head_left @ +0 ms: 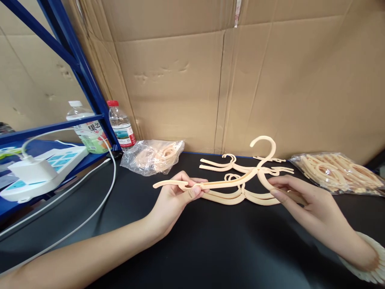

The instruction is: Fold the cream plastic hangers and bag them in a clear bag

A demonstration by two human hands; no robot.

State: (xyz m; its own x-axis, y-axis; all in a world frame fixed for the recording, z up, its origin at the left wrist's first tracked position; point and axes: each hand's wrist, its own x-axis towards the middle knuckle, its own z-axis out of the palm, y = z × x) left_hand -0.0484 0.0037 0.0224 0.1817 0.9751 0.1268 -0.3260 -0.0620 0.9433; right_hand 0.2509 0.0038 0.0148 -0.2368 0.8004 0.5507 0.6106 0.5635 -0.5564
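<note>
A peach-coloured plastic hanger (pixel 234 182) is held up above the black table, its hook pointing upward. My left hand (pixel 173 200) pinches its left arm between thumb and fingers, near a joint where an end piece sticks out to the left. My right hand (pixel 303 204) grips the hanger's right arm, and the fingers hide that end. Just behind and below the held one, more matching hangers (pixel 224 198) lie on the table. Farther back rest other hangers (pixel 222 164) with small curled hooks.
A clear plastic bag (pixel 153 156) with peach parts lies at the back left, another packed bag (pixel 337 172) at the right. A water bottle (pixel 122 128) stands by the blue frame (pixel 90 84). White cables (pixel 112 180) cross the left side near a power strip (pixel 69 160). Cardboard (pixel 180 80) walls the back.
</note>
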